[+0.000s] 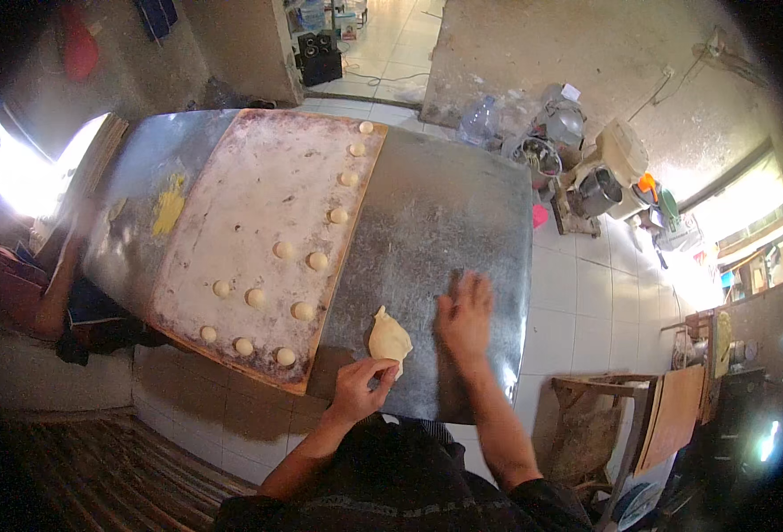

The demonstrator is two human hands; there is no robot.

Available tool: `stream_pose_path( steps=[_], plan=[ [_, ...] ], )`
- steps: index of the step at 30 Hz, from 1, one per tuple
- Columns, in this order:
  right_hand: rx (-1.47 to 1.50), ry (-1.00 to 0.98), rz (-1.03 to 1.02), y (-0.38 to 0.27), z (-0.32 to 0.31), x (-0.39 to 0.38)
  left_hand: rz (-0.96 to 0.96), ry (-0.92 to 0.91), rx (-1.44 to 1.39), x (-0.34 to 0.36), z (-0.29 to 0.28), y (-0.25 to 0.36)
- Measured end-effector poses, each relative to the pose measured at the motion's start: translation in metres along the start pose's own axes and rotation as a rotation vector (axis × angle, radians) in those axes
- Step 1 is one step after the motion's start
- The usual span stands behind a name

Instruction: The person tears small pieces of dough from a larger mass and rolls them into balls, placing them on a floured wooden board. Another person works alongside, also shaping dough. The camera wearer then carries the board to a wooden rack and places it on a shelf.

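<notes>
A lump of pale dough (pixel 389 339) lies on the dark metal tabletop (pixel 427 213), near its front edge. My left hand (pixel 361 390) pinches the near end of this dough between thumb and fingers. To the right of it, my right hand (pixel 467 319) is over the metal surface with its fingers stretched out, slightly blurred, and nothing shows in it. Left of the dough, a floured board (pixel 241 195) carries several small round dough balls (pixel 303 311), along its right side and near end.
Yellow powder (pixel 169 204) is spread on the table's left part. Another person (pixel 32 297) sits at the left edge. Beyond the table's right side stand a clear water jug (pixel 477 121), metal pots (pixel 599 192) and a mixer-like machine (pixel 622 155). A wooden stand (pixel 600 390) is at lower right.
</notes>
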State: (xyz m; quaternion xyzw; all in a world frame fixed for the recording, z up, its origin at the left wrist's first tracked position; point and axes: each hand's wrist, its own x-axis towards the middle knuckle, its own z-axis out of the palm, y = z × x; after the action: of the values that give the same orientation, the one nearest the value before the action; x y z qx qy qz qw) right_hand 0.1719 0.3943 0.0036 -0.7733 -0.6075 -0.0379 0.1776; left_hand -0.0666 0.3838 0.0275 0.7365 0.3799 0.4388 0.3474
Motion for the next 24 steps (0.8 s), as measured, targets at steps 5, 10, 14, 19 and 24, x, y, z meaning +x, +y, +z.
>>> stream_pose_path(
  steps=[5,10,14,19,24],
  plan=[
    [0.091,-0.155,0.06,0.019,-0.009,-0.03,0.015,0.045,-0.004,0.005,-0.014,0.007],
    [0.108,-0.003,-0.016,-0.011,0.019,0.009,-0.049,0.017,-0.006,0.008,-0.014,-0.002],
    [0.1,-0.166,-0.036,0.039,0.02,-0.046,-0.025,0.028,0.007,0.0,-0.024,-0.008],
    [0.182,-0.162,0.022,-0.021,0.019,-0.003,-0.154,-0.004,-0.036,-0.007,-0.024,-0.006],
    [0.167,-0.051,-0.02,0.011,0.024,0.001,-0.164,-0.045,-0.044,-0.005,-0.041,-0.007]
  ],
)
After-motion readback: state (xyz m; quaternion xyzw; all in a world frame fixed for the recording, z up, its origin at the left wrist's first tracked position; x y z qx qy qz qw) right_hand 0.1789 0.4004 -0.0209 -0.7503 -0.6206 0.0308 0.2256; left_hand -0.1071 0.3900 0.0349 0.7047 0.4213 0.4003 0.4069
